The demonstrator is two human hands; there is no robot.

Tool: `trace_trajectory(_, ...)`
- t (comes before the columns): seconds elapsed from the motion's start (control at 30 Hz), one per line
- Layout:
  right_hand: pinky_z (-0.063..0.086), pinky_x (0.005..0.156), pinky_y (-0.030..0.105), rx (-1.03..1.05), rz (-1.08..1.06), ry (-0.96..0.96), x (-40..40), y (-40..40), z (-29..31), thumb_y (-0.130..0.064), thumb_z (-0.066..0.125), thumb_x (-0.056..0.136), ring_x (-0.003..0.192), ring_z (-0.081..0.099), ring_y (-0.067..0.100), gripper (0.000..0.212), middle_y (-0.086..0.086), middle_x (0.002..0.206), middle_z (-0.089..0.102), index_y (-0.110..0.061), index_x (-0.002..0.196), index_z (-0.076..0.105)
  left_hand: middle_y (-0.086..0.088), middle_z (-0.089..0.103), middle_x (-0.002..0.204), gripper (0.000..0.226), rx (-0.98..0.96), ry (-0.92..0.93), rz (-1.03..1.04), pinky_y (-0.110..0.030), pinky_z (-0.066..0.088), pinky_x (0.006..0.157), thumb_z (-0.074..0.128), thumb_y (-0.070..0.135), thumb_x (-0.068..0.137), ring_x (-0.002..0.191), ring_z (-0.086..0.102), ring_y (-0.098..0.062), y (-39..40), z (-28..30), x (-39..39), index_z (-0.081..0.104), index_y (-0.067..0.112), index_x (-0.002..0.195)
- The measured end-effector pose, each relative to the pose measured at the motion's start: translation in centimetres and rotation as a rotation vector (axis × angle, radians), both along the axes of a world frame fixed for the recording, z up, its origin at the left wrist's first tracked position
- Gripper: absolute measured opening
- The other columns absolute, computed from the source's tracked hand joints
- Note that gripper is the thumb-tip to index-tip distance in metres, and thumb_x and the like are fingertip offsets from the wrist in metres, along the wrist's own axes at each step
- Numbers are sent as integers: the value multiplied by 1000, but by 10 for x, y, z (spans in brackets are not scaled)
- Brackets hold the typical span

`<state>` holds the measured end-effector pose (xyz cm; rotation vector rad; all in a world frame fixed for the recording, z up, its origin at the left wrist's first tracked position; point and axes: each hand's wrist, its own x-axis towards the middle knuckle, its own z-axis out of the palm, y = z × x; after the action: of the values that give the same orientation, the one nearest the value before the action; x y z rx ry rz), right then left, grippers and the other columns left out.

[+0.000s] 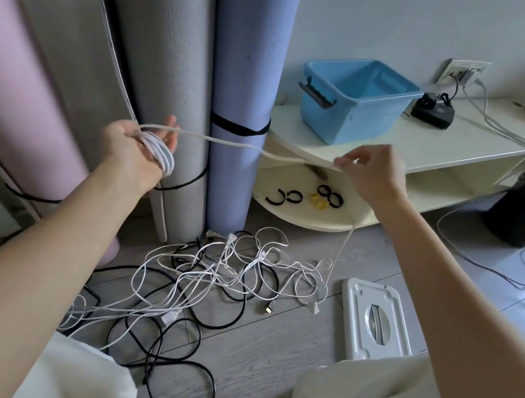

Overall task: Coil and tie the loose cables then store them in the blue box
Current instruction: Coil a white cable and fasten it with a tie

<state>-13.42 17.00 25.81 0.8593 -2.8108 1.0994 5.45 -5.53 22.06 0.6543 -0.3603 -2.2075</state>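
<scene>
The white cable is partly coiled round the open-fingered left hand, its free run pinched by the right hand, while the cable tangle lies on the floor below the empty blue box, nothing tied.
</scene>
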Motion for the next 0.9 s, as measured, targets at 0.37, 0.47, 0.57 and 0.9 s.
trace_trajectory(0.37, 29, 48, 24, 851, 436, -153, 12, -4, -43, -43, 69, 78, 47, 35, 15, 44, 0, 51, 37, -17, 50, 49, -6, 37, 59, 37, -172, 466, -1368, -21, 19, 42, 32, 19, 98, 38, 22, -8, 33, 45, -4, 50, -13, 100)
trace_trajectory(0.47, 24, 48, 25, 717, 265, -55, 9, -6, -43, -35, 72, 75, 56, 33, 26, 48, 2, 53, 31, -18, 50, 34, -3, 38, 45, 53, -343, 251, -1705, -19, 19, 36, 38, 28, 97, 33, 26, -7, 65, 35, -11, 44, -25, 98)
trace_trajectory(0.57, 21, 44, 24, 494, 113, -20, 5, -5, -25, -45, 76, 71, 47, 30, 17, 55, -1, 51, 34, -18, 48, 34, -1, 57, 51, 53, -614, -105, -1864, -17, 24, 36, 37, 37, 95, 33, 36, -3, 83, 19, -13, 61, -11, 97)
trace_trajectory(0.9, 26, 49, 23, -51, 178, -93, 16, -13, 14, -38, 73, 76, 44, 30, 8, 49, -5, 44, 36, -15, 45, 41, -23, 65, 112, 82, -485, -667, -1254, -17, 50, 48, 14, 56, 96, 71, 70, -16, 57, -3, -7, 51, -15, 110)
